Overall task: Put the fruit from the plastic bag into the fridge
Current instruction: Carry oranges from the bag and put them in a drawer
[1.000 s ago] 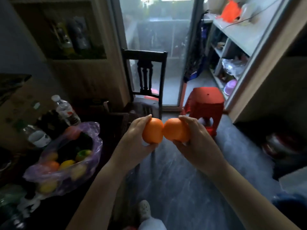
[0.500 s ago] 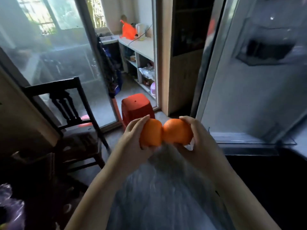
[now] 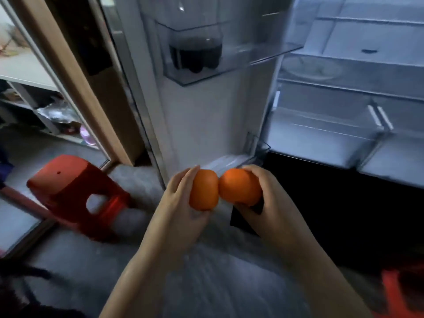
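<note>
Head view: left orange is clamped by curled fingers of the left hand, right orange by the right hand, touching; open fridge shelves are seen far right, right hand nearer.

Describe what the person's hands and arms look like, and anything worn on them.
The left hand and right hand are bare: no gloves, rings or watch show. Both forearms are uncovered down to the frame's bottom edge, with no sleeve in view.
</note>
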Motion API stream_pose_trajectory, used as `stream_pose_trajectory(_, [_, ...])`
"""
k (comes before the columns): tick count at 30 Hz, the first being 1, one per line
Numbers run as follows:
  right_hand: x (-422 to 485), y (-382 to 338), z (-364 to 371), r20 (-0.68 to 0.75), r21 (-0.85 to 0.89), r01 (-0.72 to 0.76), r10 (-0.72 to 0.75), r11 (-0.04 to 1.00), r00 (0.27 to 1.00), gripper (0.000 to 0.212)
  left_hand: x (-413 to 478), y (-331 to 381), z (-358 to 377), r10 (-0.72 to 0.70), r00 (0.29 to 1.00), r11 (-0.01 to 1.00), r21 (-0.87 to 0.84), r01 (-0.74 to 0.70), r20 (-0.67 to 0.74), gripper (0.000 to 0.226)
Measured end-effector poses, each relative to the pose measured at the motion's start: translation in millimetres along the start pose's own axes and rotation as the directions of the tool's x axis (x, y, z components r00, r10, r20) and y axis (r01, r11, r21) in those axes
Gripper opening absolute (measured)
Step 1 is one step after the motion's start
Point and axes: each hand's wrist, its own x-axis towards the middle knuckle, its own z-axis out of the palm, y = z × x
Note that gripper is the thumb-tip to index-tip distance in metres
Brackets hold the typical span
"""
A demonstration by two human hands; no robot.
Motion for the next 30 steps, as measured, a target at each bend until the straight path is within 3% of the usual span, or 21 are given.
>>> stream_pose_trajectory(10, [-43, 56, -78, -0.171, -0.136, -0.129, 0.105, 0.982, 0.980, 0.069, 35, 65, 84, 0.130, 0.967, 0.990, -0.076, -0.116, 0.219, 0.082])
stream_pose_trajectory(20, [-76, 122, -185, -0.300, -0.183, -0.167, 0.107, 0.969, 0.948, 0.069, 60, 156, 171, 0.309, 0.918, 0.951, -0.110, -0.290, 0.248, 0.087])
stream_pose_trajectory(30, [-56, 174, -228, -0.330, -0.183, -0.251, 0.181, 0.951, 0.926, 0.072, 115, 168, 204, 0.276, 0.927, 0.961, -0.076, -0.265, 0.255, 0.085])
